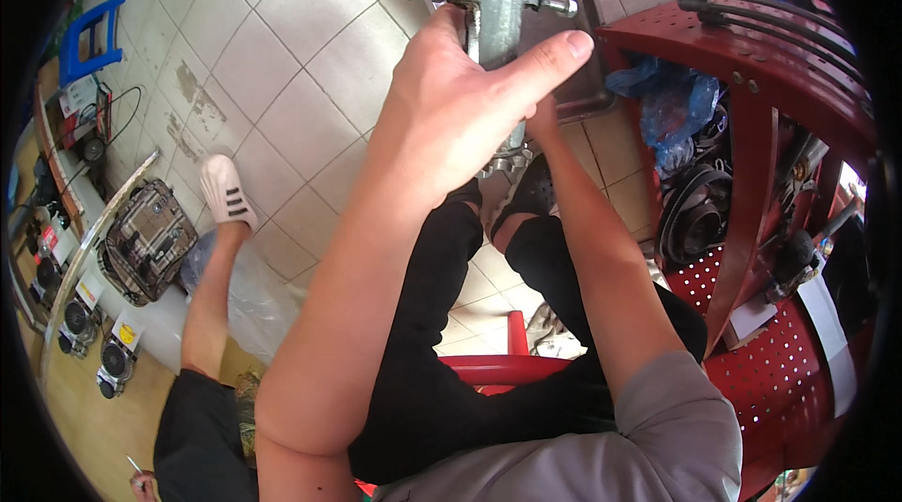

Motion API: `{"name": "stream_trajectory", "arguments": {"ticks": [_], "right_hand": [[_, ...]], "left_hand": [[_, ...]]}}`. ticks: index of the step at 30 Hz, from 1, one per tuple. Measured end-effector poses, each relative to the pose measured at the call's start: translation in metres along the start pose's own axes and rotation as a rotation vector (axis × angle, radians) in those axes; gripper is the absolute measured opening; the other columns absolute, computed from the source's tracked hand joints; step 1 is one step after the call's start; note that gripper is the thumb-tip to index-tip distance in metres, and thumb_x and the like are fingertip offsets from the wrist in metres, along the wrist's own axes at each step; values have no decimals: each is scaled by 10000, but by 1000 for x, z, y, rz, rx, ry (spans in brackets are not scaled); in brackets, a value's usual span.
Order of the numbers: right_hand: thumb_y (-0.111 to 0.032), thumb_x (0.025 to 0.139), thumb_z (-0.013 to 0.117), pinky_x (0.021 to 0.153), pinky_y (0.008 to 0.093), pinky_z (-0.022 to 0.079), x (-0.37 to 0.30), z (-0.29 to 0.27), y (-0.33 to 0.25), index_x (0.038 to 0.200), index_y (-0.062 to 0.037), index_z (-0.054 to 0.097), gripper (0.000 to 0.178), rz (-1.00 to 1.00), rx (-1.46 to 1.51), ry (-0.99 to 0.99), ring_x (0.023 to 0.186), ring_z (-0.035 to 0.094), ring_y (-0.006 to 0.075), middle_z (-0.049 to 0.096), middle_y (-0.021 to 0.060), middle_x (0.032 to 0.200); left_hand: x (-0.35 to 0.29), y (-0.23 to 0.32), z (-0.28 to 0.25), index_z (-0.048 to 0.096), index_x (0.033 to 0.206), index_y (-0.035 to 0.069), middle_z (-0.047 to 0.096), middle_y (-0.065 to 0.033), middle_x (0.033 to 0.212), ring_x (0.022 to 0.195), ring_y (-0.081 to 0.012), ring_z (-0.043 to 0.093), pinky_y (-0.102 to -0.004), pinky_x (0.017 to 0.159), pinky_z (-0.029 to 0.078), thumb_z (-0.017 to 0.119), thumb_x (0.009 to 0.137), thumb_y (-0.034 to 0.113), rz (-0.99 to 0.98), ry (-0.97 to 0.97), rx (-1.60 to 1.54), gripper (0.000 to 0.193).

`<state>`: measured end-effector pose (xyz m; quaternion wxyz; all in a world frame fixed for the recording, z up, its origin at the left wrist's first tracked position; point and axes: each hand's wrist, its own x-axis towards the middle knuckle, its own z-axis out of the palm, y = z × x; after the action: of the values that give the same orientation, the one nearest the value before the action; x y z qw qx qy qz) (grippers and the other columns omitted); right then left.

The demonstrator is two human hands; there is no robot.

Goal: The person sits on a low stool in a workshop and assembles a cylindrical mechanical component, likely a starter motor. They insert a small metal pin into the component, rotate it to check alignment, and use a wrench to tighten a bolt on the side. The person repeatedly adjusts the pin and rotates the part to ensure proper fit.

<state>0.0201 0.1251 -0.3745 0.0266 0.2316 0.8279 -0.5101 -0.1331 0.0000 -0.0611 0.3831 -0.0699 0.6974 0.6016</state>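
My left hand [460, 108] is wrapped round the side of a grey metal cylinder with a threaded rod and side bolts [498, 18]. Its thumb points away to the right, off the metal. The rod rises from the cylinder's top, and bolts stick out on both sides. Below the left hand, a toothed metal rim [507, 162] shows at the lower end. My right hand [542, 119] is close against the lower part of the cylinder, mostly covered by the left hand, so its fingers are hidden. Behind the cylinder, a dark metal tray [590, 79] lies on the floor.
At right stands a red perforated metal rack [723, 370] holding blue plastic bags [681, 103] and black round parts [695, 220]. Another person's leg [211, 314] with a white clog [227, 187] extends at left, near a patterned bag [148, 239]. A blue stool [94, 37] is farther off.
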Motion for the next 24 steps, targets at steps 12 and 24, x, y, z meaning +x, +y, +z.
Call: {"name": "stream_trajectory", "arguments": {"ticks": [12, 24], "right_hand": [[-241, 843, 507, 610, 298, 433, 75, -60, -74, 826, -53, 556, 195, 567, 1089, -618, 659, 553, 167, 559, 31, 752], [-334, 776, 668, 753, 465, 516, 12, 0, -12, 958, -75, 604, 323, 187, -678, -395, 870, 651, 358, 676, 169, 864]], "left_hand": [[-1, -1, -1, 570, 975, 46, 565, -23, 786, 664, -116, 590, -247, 634, 474, 743, 780, 413, -37, 53, -49, 450], [2, -1, -4, 567, 988, 43, 561, -25, 799, 668, -120, 586, -248, 660, 476, 743, 779, 415, -39, 65, -36, 462]]}}
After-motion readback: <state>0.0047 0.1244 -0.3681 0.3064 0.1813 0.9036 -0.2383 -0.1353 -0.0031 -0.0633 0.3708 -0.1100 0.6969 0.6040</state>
